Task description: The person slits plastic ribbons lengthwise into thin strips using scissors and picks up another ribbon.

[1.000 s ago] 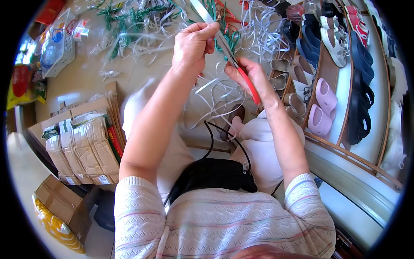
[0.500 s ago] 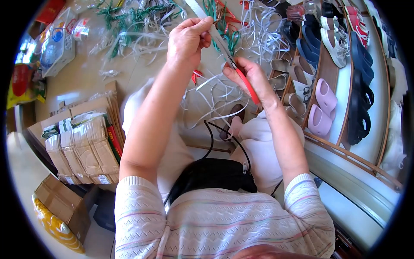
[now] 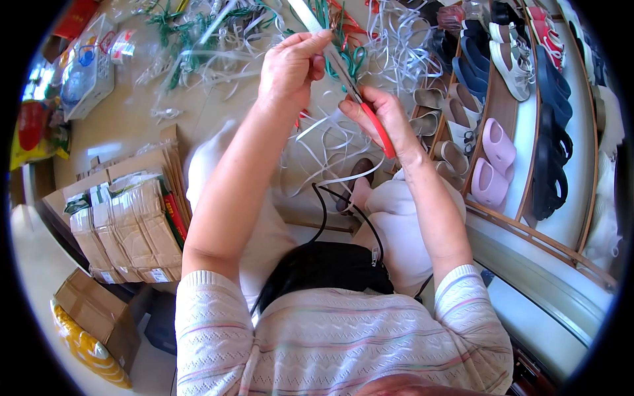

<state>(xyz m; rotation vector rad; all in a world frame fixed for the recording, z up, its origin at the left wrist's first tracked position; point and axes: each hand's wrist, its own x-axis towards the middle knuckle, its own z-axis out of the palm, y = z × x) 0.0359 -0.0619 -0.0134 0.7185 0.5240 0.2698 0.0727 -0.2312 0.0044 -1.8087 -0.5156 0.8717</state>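
A white strap (image 3: 304, 14) is pinched between the thumb and fingers of my left hand (image 3: 290, 69), at the top centre. My right hand (image 3: 383, 117) is closed round the red handles of the scissors (image 3: 378, 125). The scissor blades point up and left along the strap, and their tips reach close to my left fingers. Whether the blades are parted is too small to tell. Loose white strips (image 3: 330, 142) lie on the floor below my hands, and green strips (image 3: 353, 59) lie behind the blades.
A rack with pink slippers (image 3: 494, 158) and other shoes stands at the right. Flattened cardboard (image 3: 125, 228) is at the left, with a white basket (image 3: 99, 82) of bottles above it. A black bag (image 3: 330, 267) rests on my lap.
My left hand moved slightly up and left, then back right and a little down, still pinching the strap. The right hand with the scissors shifted slightly left.
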